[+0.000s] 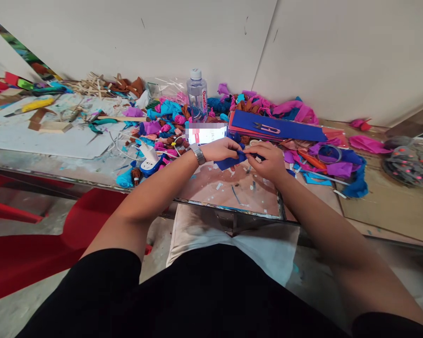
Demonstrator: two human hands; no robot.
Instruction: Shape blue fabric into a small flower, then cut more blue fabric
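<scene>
A small piece of blue crepe paper [229, 163] is held above the bare worktop [229, 195] at the near middle of the bench, its loose part hanging to the left below the fingers; whether it touches the surface cannot be told. Its upper edge is pinched by the left hand [221, 150], thumb against curled fingers, while its right end is nipped between thumb and forefinger of the right hand [269, 160]. A dark bit is seen under the right fingers; whether it belongs to the paper cannot be told. The step is judged to be fine shaping by the fingertips. For good results, the left pinch should be kept light and steady, and small, even turns should be made by the right fingertips, since thin crepe is likely to tear or lose its stretch if pulled hard. The loose part is best left free of the fingers so that it is not crushed. Elbow room should be minded: the lit phone [211, 135] lies just beyond the left hand, and the thread snips [267, 127] rest on the blue sheets [296, 129] farther right.
</scene>
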